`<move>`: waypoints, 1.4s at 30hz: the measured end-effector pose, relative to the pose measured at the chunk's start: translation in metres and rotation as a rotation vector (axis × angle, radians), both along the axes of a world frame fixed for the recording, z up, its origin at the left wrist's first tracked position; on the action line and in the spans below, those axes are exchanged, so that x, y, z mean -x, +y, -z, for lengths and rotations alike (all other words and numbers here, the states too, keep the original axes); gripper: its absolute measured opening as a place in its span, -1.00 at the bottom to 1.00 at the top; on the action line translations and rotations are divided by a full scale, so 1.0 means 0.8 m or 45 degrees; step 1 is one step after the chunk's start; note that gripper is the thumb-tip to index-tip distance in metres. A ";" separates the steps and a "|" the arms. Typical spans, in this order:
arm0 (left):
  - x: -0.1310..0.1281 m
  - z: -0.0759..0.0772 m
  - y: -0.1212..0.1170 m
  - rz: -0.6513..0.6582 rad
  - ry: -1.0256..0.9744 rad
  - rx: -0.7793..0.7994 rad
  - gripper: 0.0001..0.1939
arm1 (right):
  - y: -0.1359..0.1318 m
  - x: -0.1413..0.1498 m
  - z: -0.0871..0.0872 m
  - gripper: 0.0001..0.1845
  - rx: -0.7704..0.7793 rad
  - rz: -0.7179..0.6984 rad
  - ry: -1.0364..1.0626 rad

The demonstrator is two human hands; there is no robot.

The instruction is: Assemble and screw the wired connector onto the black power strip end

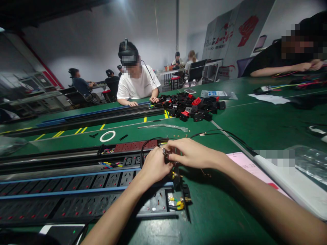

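Observation:
Both hands meet over the right-hand ends of long power strips on a green table. My left hand (155, 164), with a ring on one finger, is closed, its back toward me. Against its fingertips my right hand (185, 151) pinches from above; whatever lies between the fingers is hidden. Just beneath are a strip of black sockets in a blue-edged frame (108, 180) and a nearer strip (158, 201) with yellow-green wires (178, 204) at its end plate (186, 200). Behind my hands lie red-brown sockets (127, 147) and a thin black cable (144, 149).
A heap of black and red sockets (191, 107) lies beyond, near a person (138, 80) in a white shirt. Another person (270, 61) handles wires at right. A white tape ring (107, 136), pink phone (240, 160), white device (291, 182) and bubble wrap (310, 163) surround my workspace.

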State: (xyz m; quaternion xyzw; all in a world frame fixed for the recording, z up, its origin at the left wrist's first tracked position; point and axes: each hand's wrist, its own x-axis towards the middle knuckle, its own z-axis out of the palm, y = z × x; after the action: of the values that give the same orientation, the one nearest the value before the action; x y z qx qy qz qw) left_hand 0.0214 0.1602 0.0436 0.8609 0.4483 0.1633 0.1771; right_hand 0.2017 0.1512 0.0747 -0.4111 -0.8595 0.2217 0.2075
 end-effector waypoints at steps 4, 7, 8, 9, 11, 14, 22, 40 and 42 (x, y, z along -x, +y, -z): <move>0.000 -0.002 -0.001 -0.045 0.022 0.034 -0.53 | 0.015 -0.002 0.019 -0.82 0.062 0.219 0.158; 0.000 -0.002 -0.001 -0.050 0.038 0.057 -0.40 | 0.031 -0.006 0.041 -0.76 0.121 0.386 0.295; 0.000 -0.002 0.000 -0.050 0.042 0.062 -0.37 | 0.036 -0.007 0.049 -0.75 0.156 0.428 0.336; 0.000 -0.002 0.000 -0.052 0.046 0.066 -0.34 | 0.040 -0.008 0.057 -0.73 0.212 0.464 0.369; 0.001 -0.002 0.000 -0.059 0.054 0.077 -0.31 | 0.047 -0.010 0.069 -0.70 0.368 0.516 0.423; 0.000 -0.002 0.000 -0.070 0.050 0.090 -0.29 | 0.051 -0.011 0.080 -0.63 0.591 0.559 0.484; 0.001 -0.002 -0.001 -0.059 0.045 0.095 -0.29 | 0.054 -0.010 0.087 -0.61 0.669 0.662 0.550; -0.001 -0.002 0.000 -0.059 0.039 0.033 -0.57 | 0.002 0.001 0.000 -0.85 -0.096 0.179 -0.181; -0.001 -0.001 0.001 -0.043 0.027 0.027 -0.66 | -0.001 0.002 -0.001 -0.88 -0.092 0.127 -0.152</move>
State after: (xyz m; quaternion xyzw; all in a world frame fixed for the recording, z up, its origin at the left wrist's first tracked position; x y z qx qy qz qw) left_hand 0.0219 0.1606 0.0444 0.8530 0.4661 0.1525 0.1786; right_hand 0.2000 0.1507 0.0756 -0.4582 -0.8562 0.1550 0.1816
